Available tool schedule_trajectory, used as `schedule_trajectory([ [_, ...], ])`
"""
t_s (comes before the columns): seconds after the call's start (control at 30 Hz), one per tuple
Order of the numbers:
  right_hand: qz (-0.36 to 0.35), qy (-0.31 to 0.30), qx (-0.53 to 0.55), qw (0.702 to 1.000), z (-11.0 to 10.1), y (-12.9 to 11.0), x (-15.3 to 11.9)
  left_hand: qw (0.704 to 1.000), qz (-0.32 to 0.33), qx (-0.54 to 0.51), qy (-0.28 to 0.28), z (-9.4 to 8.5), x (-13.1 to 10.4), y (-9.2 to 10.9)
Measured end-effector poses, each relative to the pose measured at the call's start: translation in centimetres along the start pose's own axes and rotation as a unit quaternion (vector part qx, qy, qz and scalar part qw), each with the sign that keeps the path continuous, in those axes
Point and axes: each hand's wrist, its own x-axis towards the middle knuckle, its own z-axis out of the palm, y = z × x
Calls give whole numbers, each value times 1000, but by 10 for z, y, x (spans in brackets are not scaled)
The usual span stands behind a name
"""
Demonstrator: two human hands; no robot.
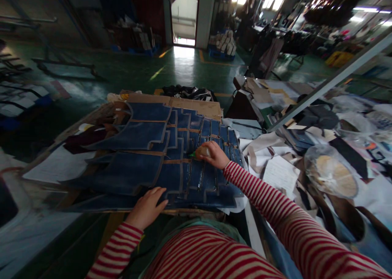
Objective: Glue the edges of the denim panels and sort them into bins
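Observation:
Dark blue cut pieces (137, 168) with pale edges lie in overlapping rows on the work table. My right hand (214, 154) is closed around a small squeeze bottle (202, 151), tan with a green tip. Its tip points left, close to the surface of the pieces around the middle; whether it touches, I cannot tell. Shiny wet-looking streaks (200, 177) run along several edges near this hand. My left hand (148, 207) rests at the near edge of the pieces, fingers stretched out and holding nothing.
Cardboard (196, 105) lies along the far edge of the table, and a white paper sheet (58, 164) at its left. A slanted metal bar (330, 81) crosses the right side. Below it are scraps, papers and a clear plastic bag (330, 170) around a round tan item.

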Motion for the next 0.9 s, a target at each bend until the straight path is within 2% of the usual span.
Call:
schedule_trajectory([
  [0.13, 18, 4, -5, 1000, 1, 9, 7, 1000, 11, -3, 23, 5, 1, -2],
  [0.57, 37, 63, -35, 997, 6, 41, 38, 999, -1, 4, 33, 15, 2, -6],
  [0.67, 38, 72, -40, 996, 6, 42, 41, 999, -1, 8, 42, 17, 1, -6],
  [0.9, 11, 44, -47, 998, 4, 38, 35, 999, -18, 13, 39, 16, 0, -1],
])
